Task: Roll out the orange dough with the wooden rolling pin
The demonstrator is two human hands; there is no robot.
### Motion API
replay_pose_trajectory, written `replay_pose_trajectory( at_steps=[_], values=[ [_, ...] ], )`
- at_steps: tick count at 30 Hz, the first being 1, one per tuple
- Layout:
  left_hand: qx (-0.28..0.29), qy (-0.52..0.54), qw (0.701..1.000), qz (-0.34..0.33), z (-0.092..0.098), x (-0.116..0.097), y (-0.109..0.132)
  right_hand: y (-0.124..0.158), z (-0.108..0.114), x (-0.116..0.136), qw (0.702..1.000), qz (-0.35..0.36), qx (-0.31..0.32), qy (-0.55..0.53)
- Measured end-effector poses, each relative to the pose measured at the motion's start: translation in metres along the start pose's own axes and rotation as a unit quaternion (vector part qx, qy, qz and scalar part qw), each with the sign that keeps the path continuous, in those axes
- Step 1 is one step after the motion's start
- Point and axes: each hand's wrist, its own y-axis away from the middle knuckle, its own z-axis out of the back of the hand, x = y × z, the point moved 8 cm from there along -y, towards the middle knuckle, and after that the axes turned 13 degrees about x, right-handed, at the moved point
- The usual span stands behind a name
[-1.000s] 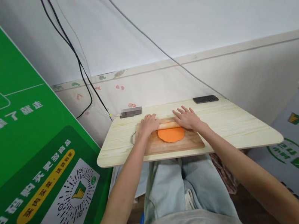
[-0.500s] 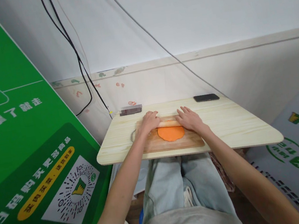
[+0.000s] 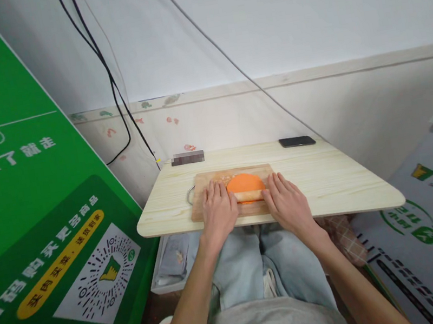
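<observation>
A flat orange disc of dough [image 3: 245, 182] lies on a wooden board [image 3: 207, 181] on a small pale table [image 3: 326, 177]. Across the dough's near edge lies a wooden rolling pin [image 3: 249, 196]. My left hand [image 3: 218, 211] rests palm down on the pin's left end, fingers stretched forward. My right hand [image 3: 286, 203] lies the same way on the right end. Both hands cover the pin's ends, so only its middle shows.
A black phone [image 3: 296, 141] lies at the table's far right corner and a dark flat object [image 3: 187, 158] at the far left. A green printed panel [image 3: 23, 214] leans at the left. Cables [image 3: 115, 90] hang down the wall. My legs are under the table.
The rolling pin and both hands have come back toward me, from the dough's far edge to its near edge. The dough now shows beyond the pin.
</observation>
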Motion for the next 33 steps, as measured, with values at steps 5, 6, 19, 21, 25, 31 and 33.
replay_pose_trajectory(
  at_steps=[5,6,19,21,25,31,33],
  values=[
    [-0.012,0.014,1.000,-0.020,-0.002,0.004,0.004,0.002,0.000,0.001,1.000,-0.008,-0.005,-0.004],
    [-0.003,0.016,1.000,-0.021,-0.004,0.005,-0.001,-0.003,0.001,0.001,1.000,-0.013,0.004,-0.004],
    [0.170,0.022,0.984,0.044,-0.019,0.035,-0.123,-0.117,-0.012,-0.019,0.976,-0.044,0.214,-0.025],
    [0.176,0.023,0.983,0.050,-0.019,0.036,-0.127,-0.122,-0.015,-0.021,0.972,-0.049,0.227,-0.031],
    [0.170,0.008,0.985,0.035,-0.018,0.033,-0.116,-0.110,-0.011,-0.018,0.974,-0.064,0.214,-0.032],
    [0.102,0.009,0.995,-0.001,-0.012,0.021,-0.059,-0.053,0.005,0.000,0.987,-0.071,0.137,-0.042],
    [0.084,0.016,0.996,-0.006,-0.009,0.017,-0.037,-0.033,0.010,0.008,0.994,-0.046,0.089,-0.044]
  ],
)
